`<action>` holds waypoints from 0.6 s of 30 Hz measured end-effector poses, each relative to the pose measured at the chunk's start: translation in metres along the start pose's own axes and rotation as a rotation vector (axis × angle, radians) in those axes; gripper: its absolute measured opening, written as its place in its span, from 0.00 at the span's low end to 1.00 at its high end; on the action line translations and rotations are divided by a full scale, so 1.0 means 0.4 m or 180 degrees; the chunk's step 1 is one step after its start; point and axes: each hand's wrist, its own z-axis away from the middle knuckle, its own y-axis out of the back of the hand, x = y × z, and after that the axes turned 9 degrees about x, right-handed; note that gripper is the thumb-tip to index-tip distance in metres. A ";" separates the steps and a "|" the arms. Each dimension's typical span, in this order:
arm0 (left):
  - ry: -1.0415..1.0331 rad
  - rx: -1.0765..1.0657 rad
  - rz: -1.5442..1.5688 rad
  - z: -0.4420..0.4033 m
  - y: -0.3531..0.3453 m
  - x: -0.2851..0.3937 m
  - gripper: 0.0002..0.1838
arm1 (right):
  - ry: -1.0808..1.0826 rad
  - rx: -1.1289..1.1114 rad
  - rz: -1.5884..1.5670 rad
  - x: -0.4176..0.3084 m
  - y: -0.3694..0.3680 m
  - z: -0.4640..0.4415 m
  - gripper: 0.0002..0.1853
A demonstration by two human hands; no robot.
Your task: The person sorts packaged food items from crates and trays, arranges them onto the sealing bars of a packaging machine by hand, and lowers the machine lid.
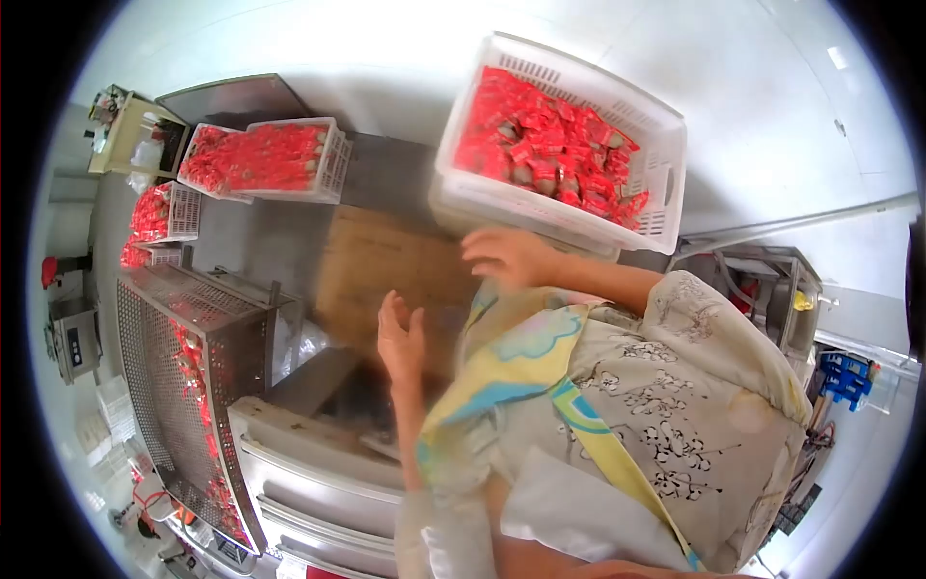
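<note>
My left hand is raised at the middle of the view, fingers stretched and thumb apart, with nothing visible in it. Just beyond it is a brown cardboard box, blurred, its right part partly behind my hands. My right hand hovers by the box's right end, fingers loosely bent and apart, holding nothing that I can see. Close above that hand, a white plastic crate holds many red packets with brownish contents. Part of another pale crate shows under it.
Left of the box stands a perforated metal tray with red packets along one side. More white crates of red packets stand at the upper left. A steel-sided unit is at the lower left. A metal cart stands at the right.
</note>
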 end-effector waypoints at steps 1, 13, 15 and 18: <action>-0.0070 0.0060 -0.0011 -0.011 -0.008 0.036 0.26 | 0.0125 0.0172 0.0140 0.007 0.043 -0.006 0.12; -0.1414 -0.1347 -0.0150 -0.157 -0.501 0.512 0.23 | -0.1844 -0.1025 0.2250 0.438 0.567 0.285 0.32; -0.1717 -0.1915 -0.0677 -0.162 -0.635 0.548 0.29 | -0.1601 -0.1483 0.2744 0.424 0.588 0.316 0.38; -0.1469 -0.2319 -0.1886 -0.148 -0.810 0.560 0.41 | -0.1404 -0.1608 0.3103 0.407 0.558 0.318 0.55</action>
